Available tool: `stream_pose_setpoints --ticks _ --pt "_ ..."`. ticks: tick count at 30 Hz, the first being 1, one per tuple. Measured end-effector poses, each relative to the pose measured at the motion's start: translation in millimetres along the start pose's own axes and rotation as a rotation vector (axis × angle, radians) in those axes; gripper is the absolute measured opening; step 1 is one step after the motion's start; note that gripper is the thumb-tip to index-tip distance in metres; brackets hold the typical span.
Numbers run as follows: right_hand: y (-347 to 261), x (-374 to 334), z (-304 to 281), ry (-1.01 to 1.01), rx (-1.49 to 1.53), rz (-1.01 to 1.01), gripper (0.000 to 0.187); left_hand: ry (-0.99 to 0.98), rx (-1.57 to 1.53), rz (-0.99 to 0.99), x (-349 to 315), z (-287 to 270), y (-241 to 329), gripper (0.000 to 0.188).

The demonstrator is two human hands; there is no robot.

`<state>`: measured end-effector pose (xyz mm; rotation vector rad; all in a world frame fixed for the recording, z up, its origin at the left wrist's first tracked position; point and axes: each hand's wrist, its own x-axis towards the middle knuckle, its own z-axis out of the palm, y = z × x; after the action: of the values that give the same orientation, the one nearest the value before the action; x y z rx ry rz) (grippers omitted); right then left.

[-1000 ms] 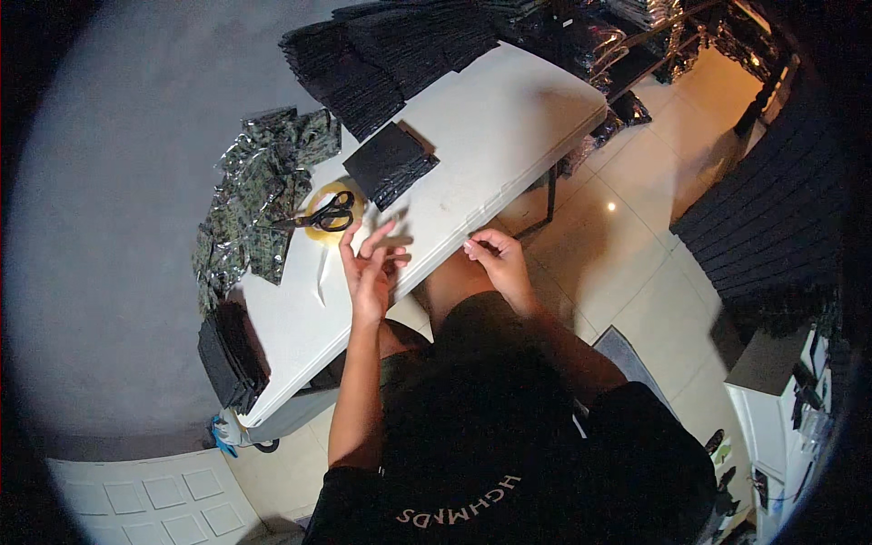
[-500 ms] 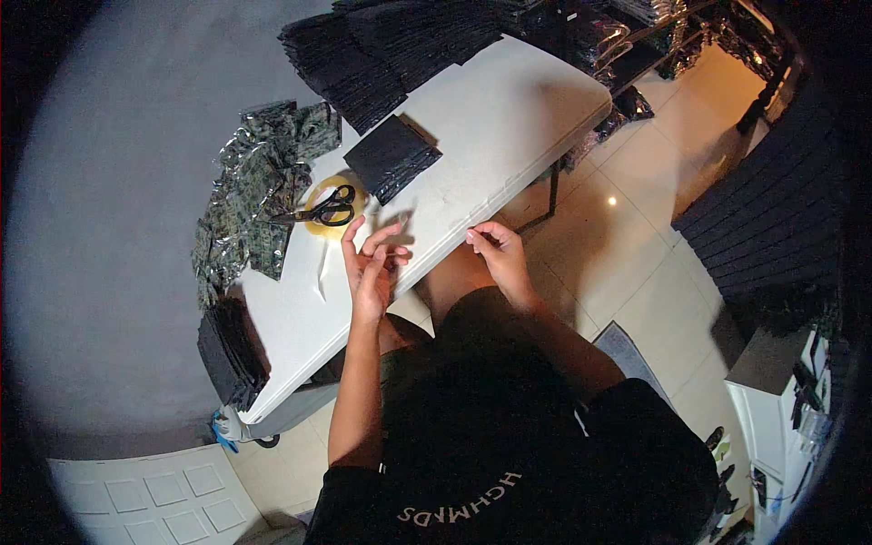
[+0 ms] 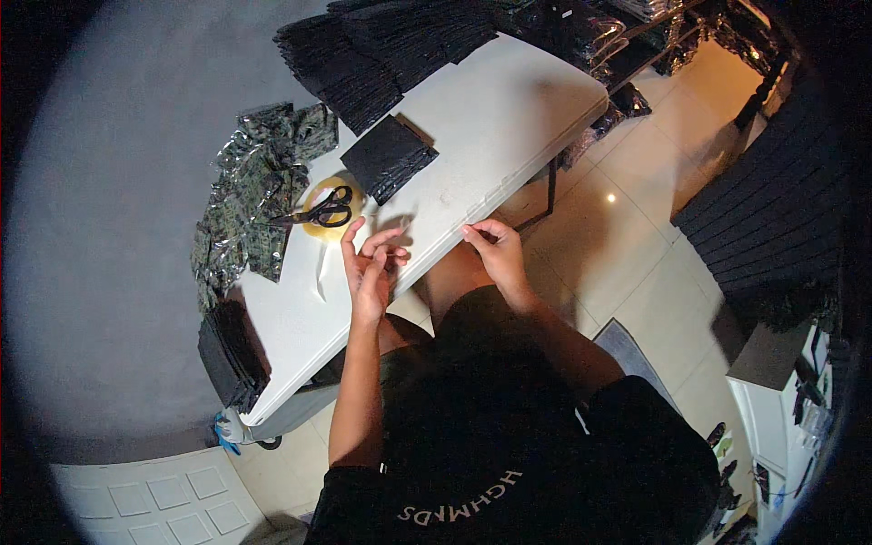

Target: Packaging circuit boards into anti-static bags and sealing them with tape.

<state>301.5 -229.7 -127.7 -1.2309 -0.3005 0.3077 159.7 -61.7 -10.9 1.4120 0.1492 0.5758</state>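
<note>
My left hand (image 3: 371, 268) is raised over the near edge of the white table (image 3: 490, 136), fingers spread and pinching a thin clear strip that is hard to make out. My right hand (image 3: 495, 250) sits at the table's edge, fingers curled and pinching something small, apparently the other end of the strip. Just beyond my left hand lies a roll of tape (image 3: 327, 222) with black scissors (image 3: 320, 211) resting on it. A small stack of black packets (image 3: 389, 156) lies behind that.
Large piles of black packets (image 3: 381, 45) cover the table's far end. Shiny patterned foil bags (image 3: 254, 191) hang off the left side, and another black stack (image 3: 227, 350) sits at the near left corner. Tiled floor and dark shelving lie to the right.
Both hands stay at the table edge; my left hand's fingers have shifted slightly and opened wider. Nothing else has moved.
</note>
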Motion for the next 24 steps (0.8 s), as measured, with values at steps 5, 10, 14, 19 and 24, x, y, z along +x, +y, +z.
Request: stream_pose_setpoints --ticks 5,10,14,19,24 --pt "3 3 0 0.004 0.001 0.031 0.019 -0.002 0.01 0.006 1 -5 -3 0.063" --pt "26 12 -1 0.055 -0.012 -0.063 0.031 -0.004 -0.04 0.001 4 -3 -3 0.068" --pt "29 19 -12 0.039 0.099 0.169 0.047 0.0 -0.045 -0.002 2 -4 -1 0.068" --pt "25 6 -24 0.024 -0.208 -0.132 0.044 -0.04 -0.103 -0.05 -2 -5 6 0.065" --pt "-20 -22 -6 -0.274 -0.039 -0.009 0.022 -0.006 -0.343 -0.185 -14 7 16 0.069"
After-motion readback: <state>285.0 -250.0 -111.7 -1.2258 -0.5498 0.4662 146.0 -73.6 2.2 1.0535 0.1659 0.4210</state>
